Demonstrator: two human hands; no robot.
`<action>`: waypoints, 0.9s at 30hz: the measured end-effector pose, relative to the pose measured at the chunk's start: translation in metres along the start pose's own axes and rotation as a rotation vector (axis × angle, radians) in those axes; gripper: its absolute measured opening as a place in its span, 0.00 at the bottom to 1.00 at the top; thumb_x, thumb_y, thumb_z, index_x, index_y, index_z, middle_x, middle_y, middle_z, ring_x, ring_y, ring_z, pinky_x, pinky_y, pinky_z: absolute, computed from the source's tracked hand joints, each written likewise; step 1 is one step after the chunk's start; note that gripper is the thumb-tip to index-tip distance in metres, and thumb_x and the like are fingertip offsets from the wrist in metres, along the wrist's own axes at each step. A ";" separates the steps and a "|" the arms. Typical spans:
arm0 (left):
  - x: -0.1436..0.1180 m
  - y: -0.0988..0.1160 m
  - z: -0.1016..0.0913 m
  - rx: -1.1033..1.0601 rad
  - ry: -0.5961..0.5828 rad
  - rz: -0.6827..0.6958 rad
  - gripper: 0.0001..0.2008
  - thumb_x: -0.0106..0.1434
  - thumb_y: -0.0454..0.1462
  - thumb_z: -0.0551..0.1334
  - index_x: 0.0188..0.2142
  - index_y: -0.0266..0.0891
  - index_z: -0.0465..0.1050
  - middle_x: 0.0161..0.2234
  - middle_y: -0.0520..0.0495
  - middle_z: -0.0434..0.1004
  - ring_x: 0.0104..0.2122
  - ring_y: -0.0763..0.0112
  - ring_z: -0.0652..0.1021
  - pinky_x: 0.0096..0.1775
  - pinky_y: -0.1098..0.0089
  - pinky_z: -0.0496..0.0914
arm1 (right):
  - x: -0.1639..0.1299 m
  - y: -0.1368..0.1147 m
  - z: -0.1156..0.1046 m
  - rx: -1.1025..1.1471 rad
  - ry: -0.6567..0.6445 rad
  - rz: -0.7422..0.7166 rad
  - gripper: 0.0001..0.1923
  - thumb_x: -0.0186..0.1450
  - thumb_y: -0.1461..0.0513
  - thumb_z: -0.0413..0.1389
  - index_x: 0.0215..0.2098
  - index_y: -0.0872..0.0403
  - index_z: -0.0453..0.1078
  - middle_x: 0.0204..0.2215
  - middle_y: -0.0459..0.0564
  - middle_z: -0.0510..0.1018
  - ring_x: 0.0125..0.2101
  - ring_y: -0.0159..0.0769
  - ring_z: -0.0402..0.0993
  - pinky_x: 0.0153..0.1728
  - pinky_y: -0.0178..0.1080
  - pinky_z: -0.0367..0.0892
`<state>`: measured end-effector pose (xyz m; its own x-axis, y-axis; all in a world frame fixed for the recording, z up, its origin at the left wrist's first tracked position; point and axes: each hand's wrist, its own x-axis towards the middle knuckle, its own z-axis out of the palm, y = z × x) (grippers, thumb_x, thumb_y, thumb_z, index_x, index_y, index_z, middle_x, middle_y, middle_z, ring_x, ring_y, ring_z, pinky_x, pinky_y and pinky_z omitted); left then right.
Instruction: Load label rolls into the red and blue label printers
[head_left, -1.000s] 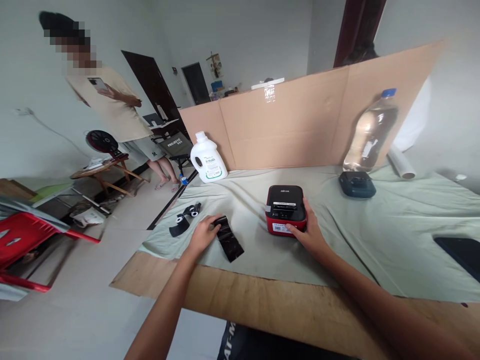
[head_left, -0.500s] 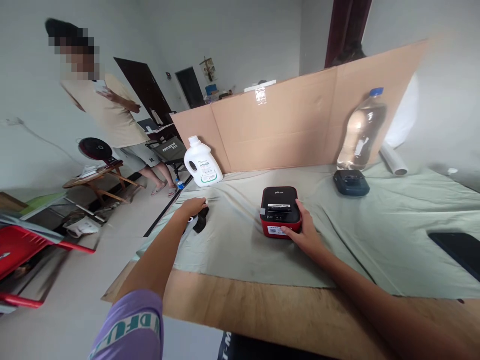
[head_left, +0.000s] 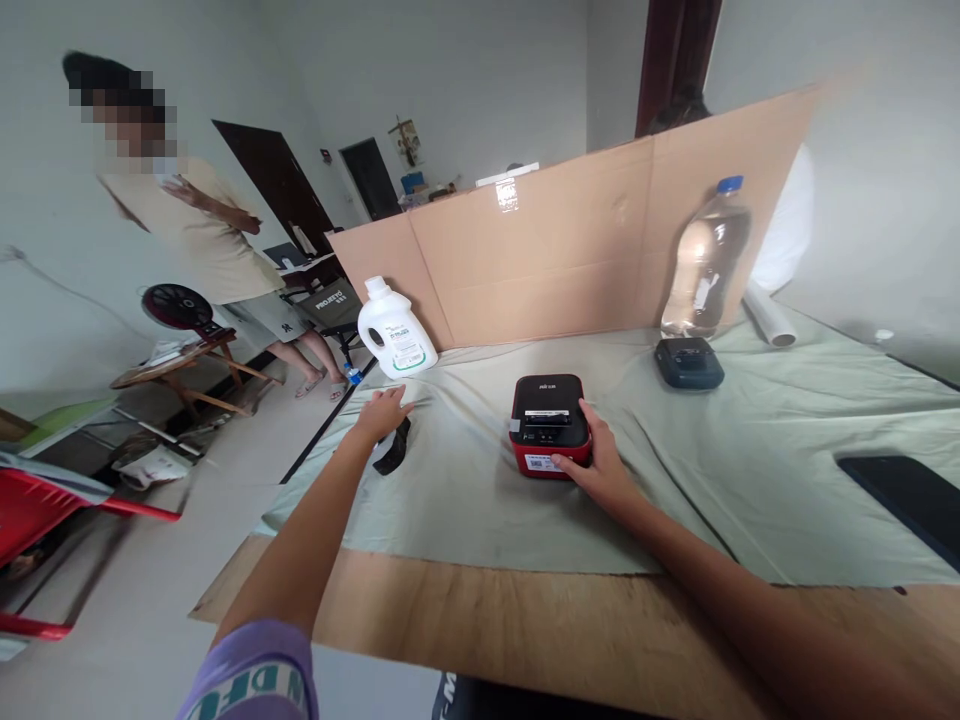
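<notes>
Printer (head_left: pixel 549 424): mid-worktop, boxy hard plastic, black lid over red base; judged light, rigid, best held by its sides.
Right hand (head_left: pixel 592 472): grip clamped on the printer's near right corner.
Left hand (head_left: pixel 384 412): left of printer, fingers spread flat on a limp black strip (head_left: pixel 393 455).
Cloth (head_left: pixel 750 470): soft, wrinkled.

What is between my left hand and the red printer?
Only bare green cloth lies between the left hand and the red printer in the head view.
</notes>
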<state>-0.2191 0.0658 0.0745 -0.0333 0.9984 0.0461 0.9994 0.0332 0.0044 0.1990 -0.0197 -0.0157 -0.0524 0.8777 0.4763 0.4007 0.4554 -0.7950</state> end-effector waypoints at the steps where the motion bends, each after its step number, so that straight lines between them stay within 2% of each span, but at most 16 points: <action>1: -0.006 0.016 0.000 -0.077 0.102 0.012 0.28 0.70 0.45 0.52 0.66 0.35 0.61 0.66 0.33 0.62 0.65 0.43 0.63 0.61 0.47 0.59 | 0.000 0.000 0.000 -0.006 0.003 -0.001 0.47 0.62 0.50 0.61 0.72 0.44 0.45 0.64 0.57 0.61 0.63 0.53 0.59 0.63 0.58 0.57; 2: -0.013 0.036 0.000 -0.204 0.199 0.059 0.28 0.69 0.46 0.53 0.65 0.36 0.62 0.66 0.35 0.63 0.65 0.46 0.63 0.63 0.48 0.58 | 0.000 0.001 0.001 -0.013 0.006 -0.002 0.46 0.62 0.50 0.61 0.72 0.44 0.45 0.64 0.57 0.62 0.63 0.53 0.59 0.63 0.59 0.57; 4: -0.028 0.083 0.007 -0.575 0.234 0.181 0.26 0.69 0.47 0.54 0.63 0.38 0.66 0.62 0.37 0.70 0.61 0.53 0.70 0.62 0.54 0.62 | 0.000 0.002 0.002 -0.020 0.009 -0.005 0.46 0.62 0.50 0.61 0.72 0.44 0.45 0.64 0.57 0.62 0.64 0.53 0.59 0.64 0.59 0.56; 6: -0.041 0.134 0.019 -0.960 0.121 0.217 0.27 0.67 0.48 0.57 0.62 0.40 0.66 0.60 0.38 0.72 0.59 0.54 0.72 0.60 0.55 0.66 | 0.000 0.003 0.002 -0.018 0.012 -0.011 0.47 0.62 0.50 0.61 0.72 0.45 0.44 0.64 0.57 0.61 0.64 0.53 0.58 0.64 0.59 0.56; 8: -0.048 0.178 0.032 -1.290 0.002 0.194 0.30 0.64 0.47 0.60 0.64 0.43 0.65 0.65 0.41 0.67 0.64 0.54 0.68 0.61 0.56 0.64 | 0.000 0.003 0.003 -0.015 0.016 -0.016 0.47 0.62 0.50 0.61 0.72 0.46 0.45 0.64 0.58 0.61 0.65 0.53 0.57 0.64 0.58 0.55; 11: -0.053 0.216 0.044 -1.631 -0.124 0.158 0.34 0.58 0.42 0.63 0.65 0.46 0.64 0.66 0.47 0.65 0.66 0.55 0.65 0.65 0.56 0.58 | 0.001 0.002 0.002 -0.021 0.014 -0.012 0.47 0.61 0.50 0.61 0.72 0.47 0.45 0.64 0.58 0.61 0.65 0.53 0.56 0.64 0.58 0.56; 13: -0.054 0.223 0.046 -1.782 -0.176 0.163 0.36 0.56 0.39 0.63 0.65 0.47 0.64 0.65 0.50 0.68 0.66 0.55 0.65 0.66 0.56 0.57 | 0.001 0.000 0.001 -0.025 0.007 -0.005 0.47 0.61 0.50 0.61 0.72 0.46 0.45 0.64 0.58 0.61 0.65 0.52 0.56 0.64 0.58 0.56; 15: -0.057 0.221 0.047 -1.894 -0.233 0.190 0.36 0.55 0.39 0.62 0.65 0.48 0.64 0.64 0.51 0.69 0.66 0.55 0.66 0.66 0.55 0.57 | 0.001 -0.001 0.000 -0.030 0.000 -0.001 0.46 0.61 0.51 0.61 0.72 0.46 0.45 0.64 0.57 0.62 0.65 0.52 0.57 0.64 0.58 0.55; 20: -0.063 0.212 0.048 -1.999 -0.334 0.231 0.37 0.53 0.37 0.62 0.65 0.49 0.64 0.63 0.52 0.70 0.64 0.54 0.68 0.63 0.54 0.61 | 0.002 -0.001 -0.001 -0.023 -0.001 -0.014 0.44 0.61 0.51 0.62 0.70 0.47 0.48 0.63 0.58 0.62 0.64 0.52 0.58 0.65 0.57 0.55; 27: -0.063 0.221 0.046 -2.044 -0.251 0.100 0.38 0.50 0.35 0.61 0.63 0.47 0.68 0.61 0.51 0.73 0.61 0.52 0.71 0.60 0.55 0.66 | 0.007 0.003 -0.005 -0.026 -0.002 -0.040 0.41 0.58 0.49 0.65 0.64 0.47 0.56 0.57 0.57 0.66 0.56 0.51 0.66 0.60 0.55 0.63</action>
<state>0.0041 0.0121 0.0270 0.1880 0.9821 0.0091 -0.4561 0.0791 0.8864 0.2044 -0.0127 -0.0129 -0.0705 0.8591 0.5070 0.4220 0.4862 -0.7652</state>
